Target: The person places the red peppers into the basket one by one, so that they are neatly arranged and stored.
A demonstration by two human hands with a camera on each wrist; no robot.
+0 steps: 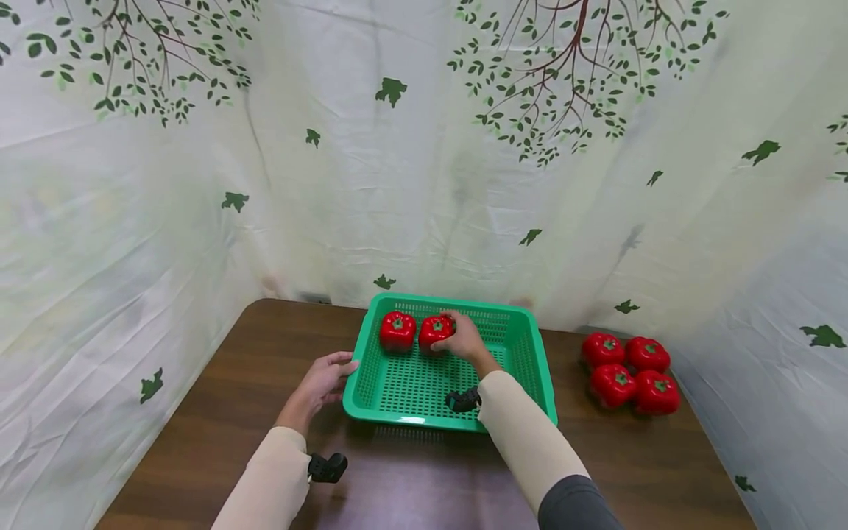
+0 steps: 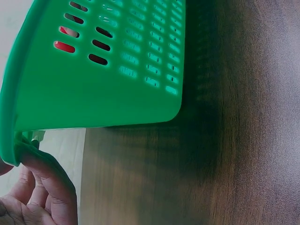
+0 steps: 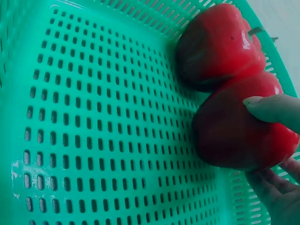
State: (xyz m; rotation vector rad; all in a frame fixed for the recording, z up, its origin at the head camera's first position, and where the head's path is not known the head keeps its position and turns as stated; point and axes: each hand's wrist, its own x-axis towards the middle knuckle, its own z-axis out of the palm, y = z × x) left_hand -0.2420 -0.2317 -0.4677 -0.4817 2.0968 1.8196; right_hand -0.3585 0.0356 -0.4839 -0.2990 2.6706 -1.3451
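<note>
Inside a green plastic basket [image 1: 404,401] on the brown table, two red bell peppers sit side by side along the far wall. My right hand [image 1: 466,340] grips the right-hand bell pepper [image 3: 234,126], thumb on one side and fingers on the other. Beside it, the other bell pepper [image 1: 397,331] stands at the basket's far left. My left hand [image 1: 324,383] holds the basket's left rim; in the left wrist view its fingers [image 2: 54,187] curl under the rim, and the thumb is mostly out of view.
A cluster of several red bell peppers [image 1: 612,385] stands on the table right of the basket. The wooden table [image 1: 291,335] ends at a white cloth wall [image 1: 424,184] printed with leaves and branches. Each wrist carries a small black device [image 1: 327,467].
</note>
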